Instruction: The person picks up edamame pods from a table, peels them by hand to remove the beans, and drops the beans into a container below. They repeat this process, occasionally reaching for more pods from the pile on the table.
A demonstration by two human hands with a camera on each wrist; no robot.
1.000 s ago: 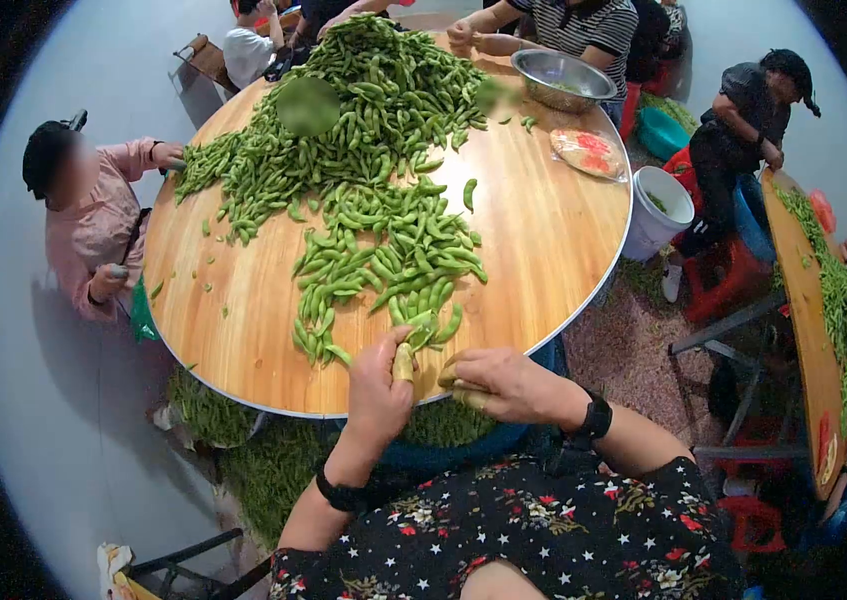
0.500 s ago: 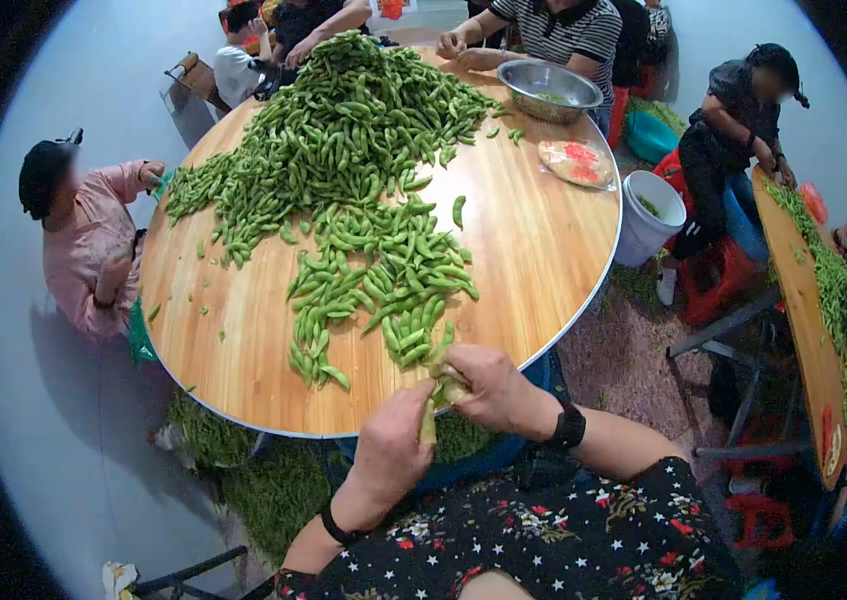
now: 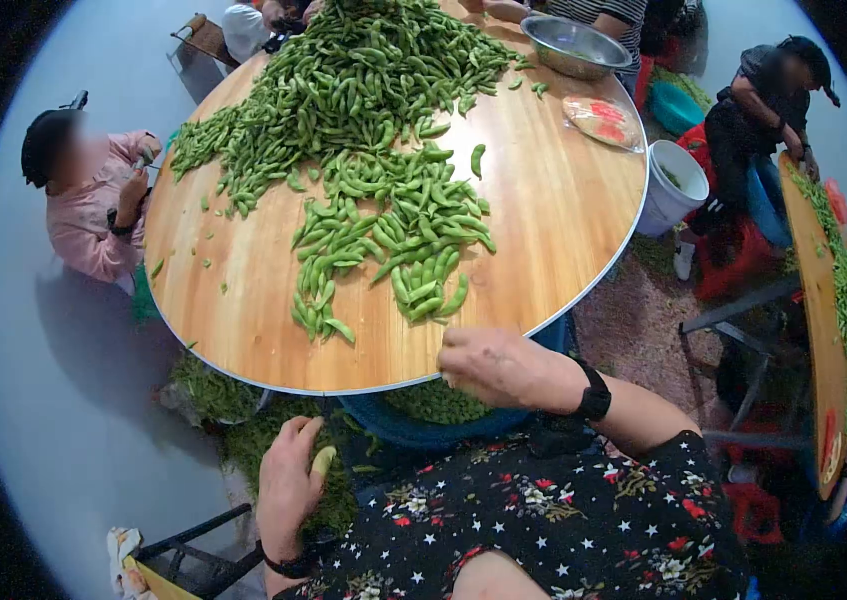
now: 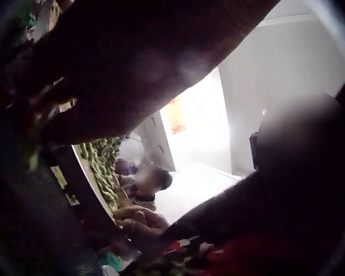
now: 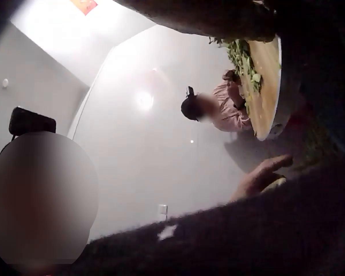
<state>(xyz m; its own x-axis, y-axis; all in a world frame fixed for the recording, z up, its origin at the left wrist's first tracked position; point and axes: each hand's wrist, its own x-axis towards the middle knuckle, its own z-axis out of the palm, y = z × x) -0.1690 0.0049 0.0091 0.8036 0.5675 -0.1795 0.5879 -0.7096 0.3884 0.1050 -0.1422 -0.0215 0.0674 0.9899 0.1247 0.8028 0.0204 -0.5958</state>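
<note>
1. Your left hand (image 3: 291, 485) hangs low beside your lap, below the rim of the round wooden counter (image 3: 243, 310). Its fingers are curled around a pale yellow-green bean pod (image 3: 323, 461), pinched against the thumb.
2. Your right hand (image 3: 493, 365) rests at the counter's near edge with its fingers curled under. Whether it grasps anything, I cannot tell.
3. Directly below that hand sits a blue plastic basin (image 3: 383, 422) with green contents. Your left hand hovers over a spread of green shells on the floor (image 3: 253, 440).
4. By the look of it, you are shedding a spent pod. A fresh pick calls for a short reach to the heap of green bean pods (image 3: 413, 250), whose nearest pods lie just beyond your right hand.
</note>
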